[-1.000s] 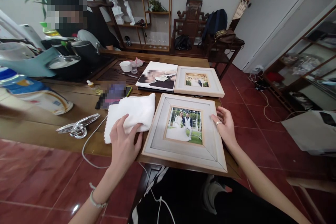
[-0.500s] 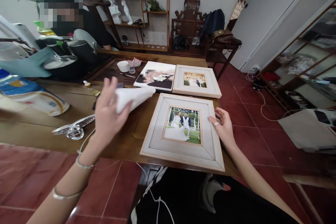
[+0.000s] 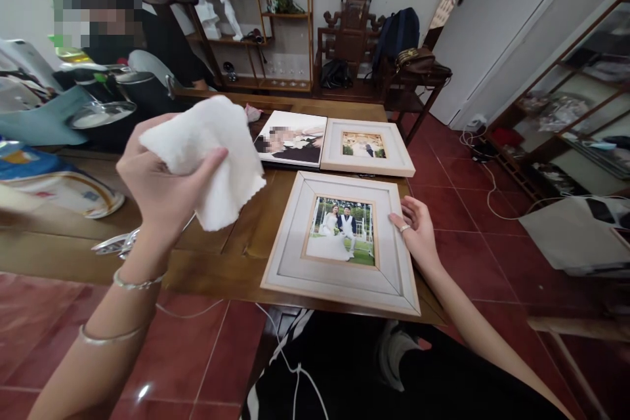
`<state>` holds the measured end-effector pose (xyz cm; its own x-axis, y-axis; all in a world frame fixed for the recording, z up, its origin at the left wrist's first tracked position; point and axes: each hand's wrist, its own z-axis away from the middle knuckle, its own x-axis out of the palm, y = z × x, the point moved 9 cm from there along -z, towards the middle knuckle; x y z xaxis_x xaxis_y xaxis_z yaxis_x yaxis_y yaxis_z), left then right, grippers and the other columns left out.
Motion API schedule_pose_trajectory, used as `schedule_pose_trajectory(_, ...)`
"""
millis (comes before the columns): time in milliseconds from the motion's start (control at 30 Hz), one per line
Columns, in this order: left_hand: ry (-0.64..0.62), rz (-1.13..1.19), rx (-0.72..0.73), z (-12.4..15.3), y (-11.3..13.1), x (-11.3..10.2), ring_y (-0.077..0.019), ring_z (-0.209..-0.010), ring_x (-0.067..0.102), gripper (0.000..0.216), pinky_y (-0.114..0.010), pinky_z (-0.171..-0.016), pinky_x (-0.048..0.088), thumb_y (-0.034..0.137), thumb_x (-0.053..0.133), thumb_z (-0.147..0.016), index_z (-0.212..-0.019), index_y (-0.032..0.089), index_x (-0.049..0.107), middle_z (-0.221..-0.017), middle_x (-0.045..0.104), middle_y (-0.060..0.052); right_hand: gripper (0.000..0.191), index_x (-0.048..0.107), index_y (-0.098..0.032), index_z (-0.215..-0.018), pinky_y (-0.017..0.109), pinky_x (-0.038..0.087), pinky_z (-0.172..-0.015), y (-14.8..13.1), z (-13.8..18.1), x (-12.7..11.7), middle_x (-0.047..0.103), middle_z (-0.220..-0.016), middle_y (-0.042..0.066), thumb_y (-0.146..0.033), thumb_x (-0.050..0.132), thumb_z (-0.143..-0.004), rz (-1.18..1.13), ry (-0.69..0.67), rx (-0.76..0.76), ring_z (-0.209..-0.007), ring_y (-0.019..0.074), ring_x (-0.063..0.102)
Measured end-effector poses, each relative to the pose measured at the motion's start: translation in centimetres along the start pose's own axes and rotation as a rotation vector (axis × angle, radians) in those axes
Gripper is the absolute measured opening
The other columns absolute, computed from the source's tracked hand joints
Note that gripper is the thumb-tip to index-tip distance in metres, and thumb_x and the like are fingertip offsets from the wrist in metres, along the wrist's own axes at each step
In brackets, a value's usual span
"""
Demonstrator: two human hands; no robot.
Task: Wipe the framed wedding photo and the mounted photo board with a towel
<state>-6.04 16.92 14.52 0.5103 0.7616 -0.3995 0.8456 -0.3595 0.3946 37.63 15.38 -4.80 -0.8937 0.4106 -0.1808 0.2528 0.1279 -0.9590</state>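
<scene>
Just left of the near frame [image 3: 340, 236] the table [image 3: 241, 269] lies open, blocked farther back by the print [image 3: 294, 138].

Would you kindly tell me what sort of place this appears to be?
Probably a home's living area, judging by the carved wooden chair, the display shelf with white statuettes, and a framed photo on the table.

near framed photo [image 3: 340, 239] is on the table [image 3: 241, 275], close to the front edge. right hand [image 3: 418, 231] is at its right side, left hand [image 3: 157, 177] is up off to its left with the cloth [image 3: 216, 164] in it. other frame [image 3: 333, 146] is behind it, photo panel [image 3: 301, 132] behind and a bit left. container [image 3: 59, 187] is way out left of it, chair [image 3: 355, 33] far behind it.
</scene>
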Motion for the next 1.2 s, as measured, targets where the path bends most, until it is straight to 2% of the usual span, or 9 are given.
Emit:
schedule_pose_trajectory(100, -0.054, -0.119, 0.132, 0.1, 1.4, 0.5, -0.0249, -0.106, 0.058, 0.042, -0.044, -0.095, 0.047, 0.032, 0.076, -0.069, -0.102, 0.009, 0.065, -0.120, 0.063, -0.011, 0.055, 0.048, -0.026, -0.118, 0.049, 0.043, -0.104, 0.0, 0.0, 0.0, 0.056, -0.124, 0.011, -0.040, 0.071, -0.070, -0.016, 0.006, 0.008, -0.119, 0.0268, 0.056)
schedule_pose_trajectory(200, -0.330, -0.090, 0.165, 2.7, 2.5, 3.5, -0.0254, -0.106, 0.057, 0.035, -0.043, -0.090, 0.050, 0.019, 0.061, -0.076, -0.110, 0.013, 0.061, -0.126, 0.058, -0.011, 0.057, 0.048, -0.025, -0.118, 0.049, 0.043, -0.104, 0.0, 0.0, 0.0, 0.057, -0.124, 0.012, -0.040, 0.072, -0.069, -0.032, 0.014, 0.015, -0.120, 0.0275, 0.055)
schedule_pose_trajectory(300, -0.613, 0.006, 0.204, 7.8, 4.3, 6.7, -0.0209, -0.094, 0.061, 0.051, -0.035, -0.079, 0.055, 0.006, 0.045, -0.077, -0.127, 0.015, 0.052, -0.116, 0.063, -0.008, 0.058, 0.047, -0.026, -0.119, 0.050, 0.042, -0.106, -0.2, 0.1, 0.1, 0.056, -0.127, 0.012, -0.041, 0.073, -0.069, -0.038, 0.003, 0.019, -0.121, 0.0275, 0.055)
schedule_pose_trajectory(433, -0.826, 0.070, 0.458, 13.4, 7.6, 8.7, -0.0269, -0.096, 0.059, 0.032, -0.047, -0.081, 0.053, 0.001, 0.040, -0.082, -0.088, 0.015, 0.068, -0.127, 0.059, -0.014, 0.065, 0.046, -0.028, -0.122, 0.049, 0.042, -0.107, -0.4, 0.3, 0.6, 0.052, -0.136, 0.012, -0.038, 0.077, -0.066, -0.068, -0.072, 0.043, -0.124, 0.0277, 0.054)
schedule_pose_trajectory(500, -0.805, 0.046, 0.595, 14.2, 8.7, 8.5, -0.0312, -0.108, 0.055, 0.033, -0.053, -0.085, 0.052, 0.001, 0.044, -0.085, -0.061, 0.015, 0.062, -0.135, 0.055, -0.015, 0.067, 0.047, -0.027, -0.125, 0.048, 0.042, -0.107, -0.6, 0.5, 1.0, 0.052, -0.138, 0.011, -0.037, 0.077, -0.066, -0.070, -0.129, 0.046, -0.126, 0.0278, 0.053)
schedule_pose_trajectory(600, -0.752, 0.007, 0.701, 14.0, 9.8, 8.2, -0.0369, -0.135, 0.037, 0.038, -0.059, -0.102, 0.043, 0.002, 0.048, -0.086, -0.051, 0.015, 0.056, -0.144, 0.047, -0.013, 0.070, 0.047, -0.027, -0.131, 0.048, 0.040, -0.110, -0.8, 0.9, 1.5, 0.053, -0.139, 0.009, -0.033, 0.075, -0.067, -0.062, -0.192, 0.089, -0.130, 0.0280, 0.050)
schedule_pose_trajectory(767, -0.796, -0.027, 0.749, 14.0, 9.8, 10.1, -0.0332, -0.143, 0.026, 0.035, -0.057, -0.114, 0.031, 0.001, 0.047, -0.086, -0.057, 0.013, 0.061, -0.151, 0.037, -0.015, 0.073, 0.044, -0.031, -0.138, 0.048, 0.027, -0.118, -0.8, 1.9, 2.1, 0.039, -0.153, 0.003, -0.026, 0.069, -0.070, 0.002, -0.235, 0.174, -0.140, 0.0266, 0.037)
schedule_pose_trajectory(1033, -0.867, -0.033, 0.470, 11.7, 6.7, 14.7, -0.0368, -0.142, 0.025, 0.023, -0.057, -0.111, 0.034, 0.002, 0.050, -0.079, -0.086, 0.010, 0.070, -0.155, 0.029, -0.017, 0.065, 0.046, -0.031, -0.139, 0.045, 0.011, -0.122, -1.6, 2.6, 2.2, 0.028, -0.158, -0.001, -0.025, 0.064, -0.076, 0.073, -0.245, 0.041, -0.147, 0.0220, 0.020)
schedule_pose_trajectory(1200, -0.911, -0.049, 0.575, 12.4, 8.0, 15.3, -0.0374, -0.142, 0.026, 0.026, -0.055, -0.110, 0.034, -0.001, 0.049, -0.079, -0.090, 0.008, 0.070, -0.152, 0.033, -0.020, 0.058, 0.051, -0.033, -0.136, 0.046, 0.011, -0.122, -2.7, 2.8, 1.9, 0.027, -0.158, -0.002, -0.020, 0.058, -0.080, 0.178, -0.232, -0.099, -0.148, 0.0211, 0.018)
